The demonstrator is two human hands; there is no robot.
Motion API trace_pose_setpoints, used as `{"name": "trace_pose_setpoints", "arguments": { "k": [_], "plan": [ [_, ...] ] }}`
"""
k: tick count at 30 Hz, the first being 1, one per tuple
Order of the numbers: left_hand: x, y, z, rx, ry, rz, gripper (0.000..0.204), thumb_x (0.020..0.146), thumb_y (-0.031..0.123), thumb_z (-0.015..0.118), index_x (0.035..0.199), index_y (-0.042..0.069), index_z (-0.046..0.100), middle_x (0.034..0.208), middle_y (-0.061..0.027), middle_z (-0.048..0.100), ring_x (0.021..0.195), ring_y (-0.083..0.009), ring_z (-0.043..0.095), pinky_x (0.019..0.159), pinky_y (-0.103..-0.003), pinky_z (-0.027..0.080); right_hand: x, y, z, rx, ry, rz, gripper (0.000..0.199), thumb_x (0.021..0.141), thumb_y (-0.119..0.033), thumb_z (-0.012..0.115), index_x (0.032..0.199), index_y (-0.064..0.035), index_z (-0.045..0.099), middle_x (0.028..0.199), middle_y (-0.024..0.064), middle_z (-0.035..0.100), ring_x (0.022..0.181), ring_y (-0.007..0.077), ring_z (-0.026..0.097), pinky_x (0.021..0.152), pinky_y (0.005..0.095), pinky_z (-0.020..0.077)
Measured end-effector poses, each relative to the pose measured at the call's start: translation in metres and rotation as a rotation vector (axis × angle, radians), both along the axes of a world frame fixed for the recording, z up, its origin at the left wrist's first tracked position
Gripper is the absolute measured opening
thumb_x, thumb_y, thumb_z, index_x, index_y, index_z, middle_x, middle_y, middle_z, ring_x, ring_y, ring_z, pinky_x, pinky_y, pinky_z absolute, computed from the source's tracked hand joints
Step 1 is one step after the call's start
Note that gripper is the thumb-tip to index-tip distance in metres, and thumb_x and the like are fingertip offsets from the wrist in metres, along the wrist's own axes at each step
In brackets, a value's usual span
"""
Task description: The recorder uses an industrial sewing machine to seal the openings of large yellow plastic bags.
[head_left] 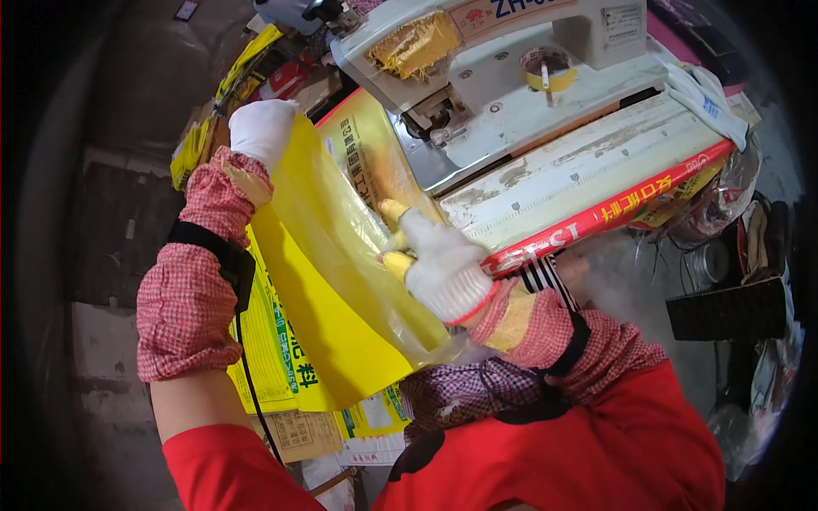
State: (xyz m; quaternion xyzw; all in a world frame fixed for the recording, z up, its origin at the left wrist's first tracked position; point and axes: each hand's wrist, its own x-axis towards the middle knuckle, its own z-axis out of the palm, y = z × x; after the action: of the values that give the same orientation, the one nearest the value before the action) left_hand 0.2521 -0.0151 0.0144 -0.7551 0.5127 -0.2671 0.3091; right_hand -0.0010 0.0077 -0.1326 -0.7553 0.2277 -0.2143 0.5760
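One large yellow bag with a clear plastic liner is stretched between both gloved hands, its mouth running up toward the sealing machine beyond them. The left hand, in a white knit glove, grips the far upper corner of the bag, fingers closed over the edge so the sheet hangs taut below it. The right hand, in a white glove with yellow fingertips, is clamped on the nearer edge of the bag, pinching liner and yellow sheet together just in front of the machine's red strip. Both forearms wear red checked sleeve covers with black bands at the wrist side. Beneath the left forearm lies a stack of more yellow printed bags, flat and overlapping. Just beyond the right hand sits the white sealing machine, its worn pale bed edged by the red strip; a roll of yellow tape rests on top of it, farther off. To the right of the right hand, a dark box stands on the floor among clutter.
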Motion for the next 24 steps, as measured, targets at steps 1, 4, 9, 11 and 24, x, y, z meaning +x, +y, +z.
{"name": "trace_pose_setpoints", "arguments": {
  "k": [1,4,9,11,24],
  "plan": [
    [-0.002,0.0,-0.001,0.024,0.012,0.019,0.026,0.09,0.027,0.048,0.098,0.012,0.068,0.091,-0.0113,0.069,0.089,-0.0309,0.066,0.078,-0.042,0.052,0.004,0.0,0.001,0.089,0.082,0.058,0.053,0.083,-0.026,0.062,0.129,-0.0038,0.048,0.086,0.0112,0.068,0.067,0.0225,0.066,0.064,0.0374,0.0517],
    [-0.001,0.0,-0.004,0.045,0.014,-0.041,0.025,0.091,0.024,0.048,0.099,0.011,0.067,0.092,-0.013,0.069,0.09,-0.0321,0.066,0.077,-0.042,0.052,0.02,-0.012,0.0,0.276,0.244,0.261,0.04,0.081,-0.024,0.061,0.114,-0.0024,0.057,0.081,0.0137,0.068,0.059,0.0259,0.066,0.058,0.0368,0.0525],
    [0.023,0.0,0.018,-0.054,0.215,0.11,0.026,0.09,0.023,0.05,0.103,0.007,0.067,0.097,-0.0181,0.067,0.095,-0.0351,0.064,0.081,-0.043,0.051,0.034,-0.009,0.0,-0.09,0.245,0.331,0.04,0.081,-0.036,0.061,0.106,-0.005,0.063,0.098,0.0186,0.067,0.088,0.0331,0.066,0.077,0.0424,0.0519],
    [0.035,-0.004,0.03,-0.034,0.248,0.174,0.026,0.088,0.022,0.052,0.101,0.005,0.068,0.099,-0.0198,0.067,0.097,-0.0357,0.064,0.083,-0.042,0.051,0.04,0.004,0.004,-0.109,0.202,0.257,0.04,0.081,-0.037,0.06,0.108,-0.0068,0.06,0.104,0.0209,0.064,0.1,0.0379,0.061,0.084,0.0459,0.0484],
    [0.029,-0.026,-0.16,-0.133,0.192,-0.339,0.026,0.088,0.013,0.045,0.113,0.014,0.05,0.089,-0.0072,0.061,0.067,-0.0253,0.066,0.051,-0.041,0.051,-0.062,-0.016,-0.036,0.289,0.032,0.055,0.024,0.087,-0.027,0.062,0.095,-0.0042,0.058,0.082,0.019,0.062,0.081,0.033,0.063,0.072,0.04,0.0486]
  ]
}}
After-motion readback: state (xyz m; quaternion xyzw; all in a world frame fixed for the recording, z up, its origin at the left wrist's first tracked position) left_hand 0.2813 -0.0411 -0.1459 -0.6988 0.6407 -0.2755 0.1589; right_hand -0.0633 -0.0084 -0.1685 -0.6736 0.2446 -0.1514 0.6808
